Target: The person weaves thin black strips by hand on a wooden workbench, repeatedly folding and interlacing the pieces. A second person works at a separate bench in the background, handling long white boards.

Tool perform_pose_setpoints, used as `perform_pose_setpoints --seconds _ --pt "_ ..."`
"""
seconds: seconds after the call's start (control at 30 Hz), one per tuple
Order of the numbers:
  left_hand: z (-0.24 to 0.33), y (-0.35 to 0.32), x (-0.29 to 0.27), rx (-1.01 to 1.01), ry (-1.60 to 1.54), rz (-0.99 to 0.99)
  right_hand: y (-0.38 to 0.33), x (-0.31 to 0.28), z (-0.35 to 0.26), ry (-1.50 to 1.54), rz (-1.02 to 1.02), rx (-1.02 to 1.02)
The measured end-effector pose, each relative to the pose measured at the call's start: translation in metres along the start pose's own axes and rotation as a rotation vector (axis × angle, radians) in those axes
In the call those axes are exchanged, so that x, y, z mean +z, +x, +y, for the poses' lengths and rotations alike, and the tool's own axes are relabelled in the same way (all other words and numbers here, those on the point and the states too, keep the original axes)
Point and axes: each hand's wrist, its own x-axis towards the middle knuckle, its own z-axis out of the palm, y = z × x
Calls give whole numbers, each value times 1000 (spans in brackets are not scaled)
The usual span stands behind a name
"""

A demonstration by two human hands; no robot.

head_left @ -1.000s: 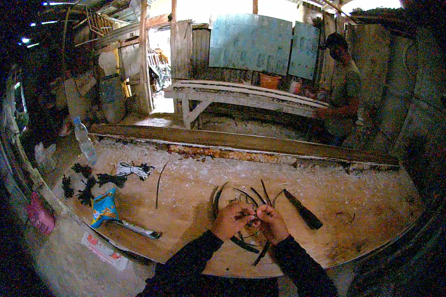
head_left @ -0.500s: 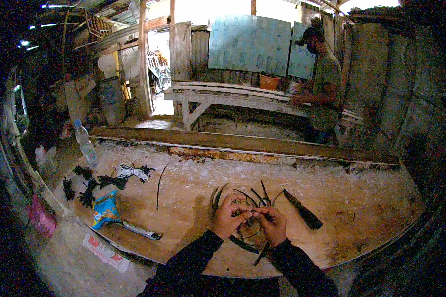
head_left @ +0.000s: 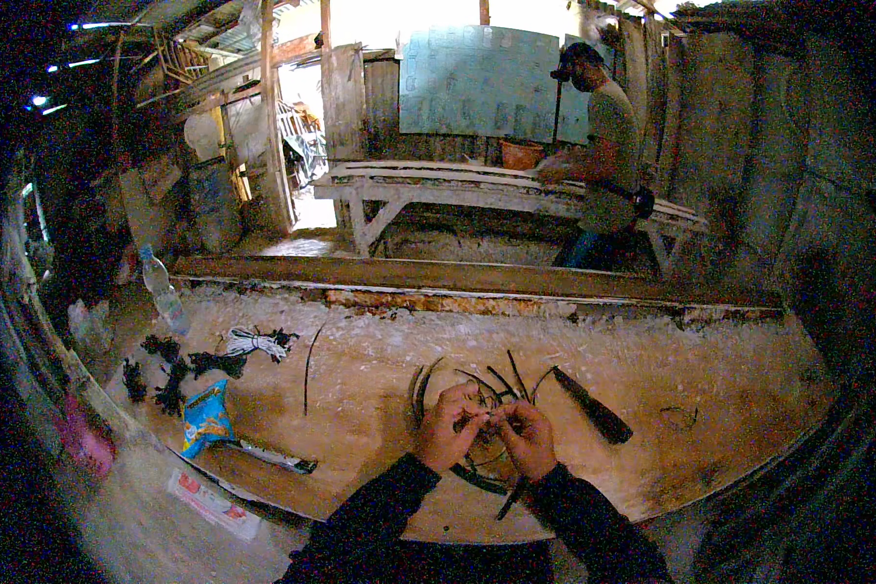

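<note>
My left hand (head_left: 448,428) and my right hand (head_left: 526,440) meet low over the wooden tabletop, thumbs and fingertips pinched together. What they pinch looks like a thin strand, too small and blurred to name. Around and beneath them lies a loose bundle of dark, curved strips (head_left: 418,391), some fanned out beyond the fingers. One short strip end (head_left: 510,500) sticks out below my right hand. To the right of that hand, apart from it, rests a dark tapered tool (head_left: 596,409), narrow at its far end; its kind I cannot make out.
On the left lie black cord bundles (head_left: 216,364), a white cord hank (head_left: 253,343), a single dark strip (head_left: 311,375), a blue snack packet (head_left: 207,420) and a plastic bottle (head_left: 164,290). Across the far side, a person (head_left: 608,146) stands at a long bench (head_left: 409,193) with an orange bucket (head_left: 522,154).
The person at the far bench has shifted left and stands more upright. My hands remain pinched together in nearly the same place, with slight finger movement. The view has turned slightly.
</note>
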Motion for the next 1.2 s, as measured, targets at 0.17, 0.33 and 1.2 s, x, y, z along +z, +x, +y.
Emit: perform_pose_setpoints --seconds 0.17,0.33,1.2 --pt "2 3 -2 -214 -143 -48 3 -4 -3 323 -119 188" --pt "4 5 1 -136 -207 -32 7 -6 -7 513 -182 298" --pt "3 8 -11 -274 -370 -184 18 -7 -9 324 -147 193"
